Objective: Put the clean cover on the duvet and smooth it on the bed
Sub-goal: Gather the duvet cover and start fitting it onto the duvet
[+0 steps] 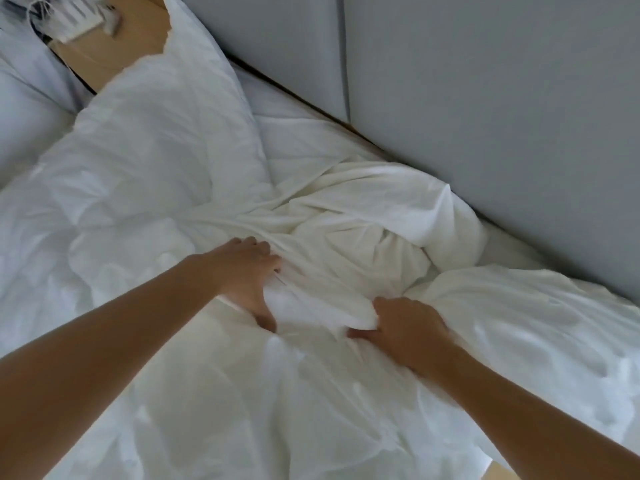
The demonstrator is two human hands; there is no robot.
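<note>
A white duvet (145, 174) lies bunched across the bed, puffy and wrinkled on the left. A smoother off-white cover (363, 216) is crumpled in a heap at the middle and right. My left hand (247, 275) grips a fold of the cover near the centre, thumb down and fingers curled into the cloth. My right hand (403, 323) pinches another fold of the same cover a little lower and to the right. The two hands are about a hand's width apart with a ridge of fabric between them.
A grey wall (485, 98) runs along the bed's far right side. A pillow (24, 109) lies at the upper left. A wooden headboard shelf (114, 50) behind it carries a white box and cables. The fitted sheet (277, 109) shows by the wall.
</note>
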